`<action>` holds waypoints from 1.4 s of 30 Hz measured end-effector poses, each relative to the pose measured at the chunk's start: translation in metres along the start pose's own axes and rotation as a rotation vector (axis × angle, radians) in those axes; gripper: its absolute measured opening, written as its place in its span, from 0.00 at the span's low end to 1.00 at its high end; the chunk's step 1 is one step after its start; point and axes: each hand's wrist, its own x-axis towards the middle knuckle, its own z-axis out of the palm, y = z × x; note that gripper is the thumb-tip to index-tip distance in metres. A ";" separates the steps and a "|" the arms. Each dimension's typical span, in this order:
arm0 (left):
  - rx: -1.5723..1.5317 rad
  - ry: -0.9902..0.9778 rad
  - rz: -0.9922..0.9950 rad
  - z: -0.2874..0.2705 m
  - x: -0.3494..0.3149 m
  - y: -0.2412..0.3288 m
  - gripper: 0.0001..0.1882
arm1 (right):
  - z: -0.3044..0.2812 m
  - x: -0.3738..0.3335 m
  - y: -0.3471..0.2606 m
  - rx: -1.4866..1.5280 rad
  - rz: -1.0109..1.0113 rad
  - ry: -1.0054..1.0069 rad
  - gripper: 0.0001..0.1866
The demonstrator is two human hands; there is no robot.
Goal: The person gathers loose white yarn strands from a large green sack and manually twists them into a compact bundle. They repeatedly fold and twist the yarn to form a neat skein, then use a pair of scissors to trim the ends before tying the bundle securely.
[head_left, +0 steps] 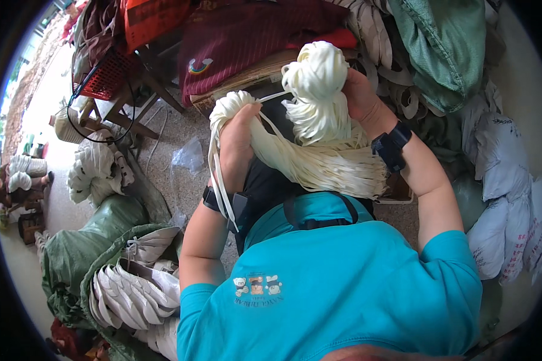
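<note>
My left hand (238, 132) is closed round the looped end of a long bundle of cream flat strips (310, 165). Its loose ends fan out to the right across my lap. A few strands hang down past my left wrist. In front of me to the right, my right hand (362, 99) grips a second cream bundle, a ball-shaped hank (317, 69) bound at a narrow neck with strips flaring below. A thin strand stretches from the left bundle toward this hank. The fingertips of my right hand are hidden behind the hank.
A maroon striped cloth (241, 45) covers a wooden surface ahead. At the left stand a red basket (105, 75) and wooden stool legs (156, 90). White braided coils (126, 295) fill an open green sack (96, 237). White packages (506, 198) and a green sack (442, 48) crowd the right.
</note>
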 end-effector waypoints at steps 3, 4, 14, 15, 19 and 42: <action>0.026 -0.073 -0.009 -0.001 0.007 -0.003 0.09 | -0.002 0.002 -0.004 -0.001 -0.006 -0.035 0.24; 0.043 -0.099 -0.019 -0.001 0.007 -0.001 0.10 | 0.000 0.003 -0.005 -0.007 -0.006 -0.037 0.24; -0.074 -0.320 -0.024 -0.021 -0.011 0.013 0.14 | 0.041 0.010 0.006 -0.901 -0.207 -0.030 0.17; -0.090 -0.359 0.044 -0.017 -0.019 0.022 0.14 | 0.052 0.011 0.006 -1.022 -0.188 -0.011 0.18; -0.109 -0.403 0.112 -0.025 -0.027 0.027 0.13 | 0.051 0.018 0.016 -1.196 -0.303 0.087 0.19; -0.010 -0.211 -0.146 -0.016 -0.014 0.023 0.11 | 0.078 0.012 -0.007 -1.780 -0.879 0.066 0.16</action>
